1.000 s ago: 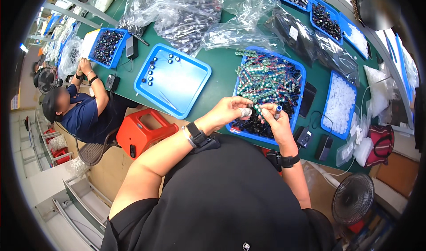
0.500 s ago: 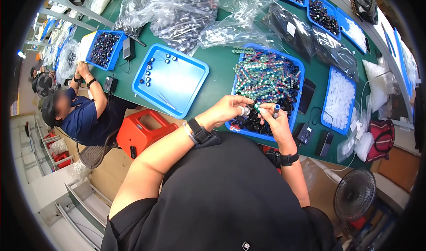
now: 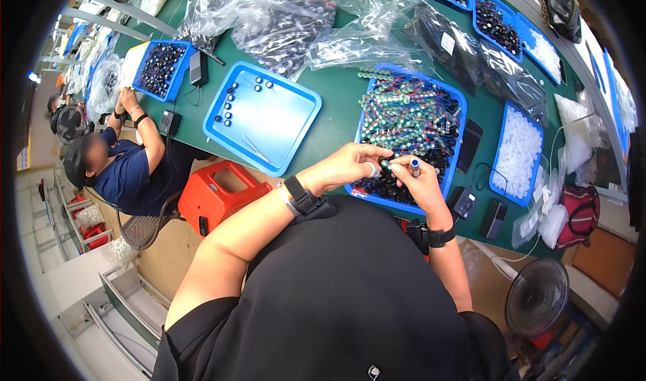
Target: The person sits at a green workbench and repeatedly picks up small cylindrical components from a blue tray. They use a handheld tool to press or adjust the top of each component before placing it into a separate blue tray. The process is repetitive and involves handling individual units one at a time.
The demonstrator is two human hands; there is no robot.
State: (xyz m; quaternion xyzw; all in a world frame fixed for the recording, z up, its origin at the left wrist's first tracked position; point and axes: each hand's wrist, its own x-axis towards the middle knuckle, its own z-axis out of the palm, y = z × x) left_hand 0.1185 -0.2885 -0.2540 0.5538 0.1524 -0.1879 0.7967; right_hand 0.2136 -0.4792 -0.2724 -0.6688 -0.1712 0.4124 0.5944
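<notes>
Over the near part of a blue tray, both my hands meet in a pinch. My left hand grips a small round black part with a greenish face between thumb and fingers. The fingertips of my right hand touch the same part, while a marker pen with a blue end stands up out of its grip. Beneath lie strips of small green circuit boards with red wires, and a heap of black parts nearer me, partly hidden by my hands.
Left of my hands, a second blue tray holds several black round parts and thin sticks. A tray of white pieces lies right, past a dark phone. Clear bags cover the far table. A co-worker sits left, by a red stool.
The whole view has shifted slightly. My fingers have turned the small black part a little and drawn closer together around it; the marker pen stays in my right hand.
</notes>
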